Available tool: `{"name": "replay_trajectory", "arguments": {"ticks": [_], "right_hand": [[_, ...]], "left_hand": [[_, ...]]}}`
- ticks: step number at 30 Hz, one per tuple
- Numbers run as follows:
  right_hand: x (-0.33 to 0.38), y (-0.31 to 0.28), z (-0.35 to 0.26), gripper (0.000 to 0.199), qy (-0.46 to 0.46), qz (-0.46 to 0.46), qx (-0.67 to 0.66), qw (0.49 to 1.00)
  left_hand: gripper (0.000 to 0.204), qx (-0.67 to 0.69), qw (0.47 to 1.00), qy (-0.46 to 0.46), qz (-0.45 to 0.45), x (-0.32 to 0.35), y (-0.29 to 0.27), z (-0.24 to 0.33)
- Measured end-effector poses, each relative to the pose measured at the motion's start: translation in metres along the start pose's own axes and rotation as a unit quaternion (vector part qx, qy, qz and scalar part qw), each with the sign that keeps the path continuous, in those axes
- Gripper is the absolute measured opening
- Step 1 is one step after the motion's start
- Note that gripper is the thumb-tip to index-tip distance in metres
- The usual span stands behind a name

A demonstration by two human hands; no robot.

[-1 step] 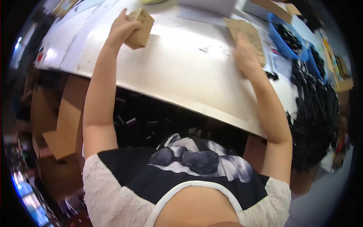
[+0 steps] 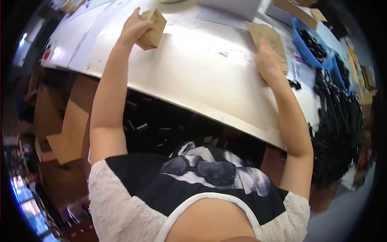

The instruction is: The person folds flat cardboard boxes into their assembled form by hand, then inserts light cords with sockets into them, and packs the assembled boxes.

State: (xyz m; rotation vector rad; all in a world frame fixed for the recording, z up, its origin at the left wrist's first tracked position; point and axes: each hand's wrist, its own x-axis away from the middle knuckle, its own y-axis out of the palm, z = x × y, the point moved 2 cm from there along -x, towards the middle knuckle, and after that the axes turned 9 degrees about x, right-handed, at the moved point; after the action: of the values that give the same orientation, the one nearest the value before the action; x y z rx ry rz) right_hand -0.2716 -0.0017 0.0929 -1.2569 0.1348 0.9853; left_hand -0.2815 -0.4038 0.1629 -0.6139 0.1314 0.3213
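My left hand (image 2: 136,28) grips a small brown cardboard box (image 2: 153,30) over the far left part of the white table (image 2: 193,76). Thumb and fingers press on its sides, and the box sits tilted. At the right, my right hand (image 2: 268,60) lies on a stack of flattened brown cardboard boxes (image 2: 271,35). Its visible fingers stretch out over the top piece; the thumb is hidden.
Blue bins (image 2: 303,40) with black parts stand at the far right. Near them hangs a thick bundle of black cords (image 2: 336,129). An open carton (image 2: 294,14) is behind. Large cardboard pieces (image 2: 72,133) stand below the table at the left.
The whole view has shifted slightly. Both hands keep their places on the small box and the flattened boxes.
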Motion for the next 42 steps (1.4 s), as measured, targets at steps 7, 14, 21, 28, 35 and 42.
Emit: {"name": "replay_trajectory", "arguments": {"ticks": [7,14,21,28,35,42], "right_hand": [[-0.009,-0.014,0.005,0.038,0.08,-0.137,-0.077,0.984],[-0.015,-0.101,0.054,0.041,0.095,0.089,-0.058,0.99],[0.042,-0.143,-0.009,0.042,0.35,0.021,-0.691,0.632],[0.057,-0.183,-0.022,0.047,0.271,0.094,-0.347,0.893],[0.053,-0.176,-0.055,0.023,0.138,-0.055,-0.652,0.744],[0.071,-0.164,-0.079,0.02,0.048,-0.006,-0.546,0.836]], "left_hand": [[0.052,0.032,0.997,0.053,0.049,-0.013,-0.024,-0.047],[0.025,0.101,0.918,0.306,0.229,0.059,-0.037,0.008],[0.06,0.617,0.743,-0.011,-0.257,0.177,0.12,0.093],[0.03,0.35,0.879,0.113,-0.304,0.203,0.12,0.106],[0.124,0.569,0.601,-0.059,-0.558,0.23,0.114,0.089],[0.11,0.256,0.436,0.147,-0.85,0.214,0.154,0.058]]}}
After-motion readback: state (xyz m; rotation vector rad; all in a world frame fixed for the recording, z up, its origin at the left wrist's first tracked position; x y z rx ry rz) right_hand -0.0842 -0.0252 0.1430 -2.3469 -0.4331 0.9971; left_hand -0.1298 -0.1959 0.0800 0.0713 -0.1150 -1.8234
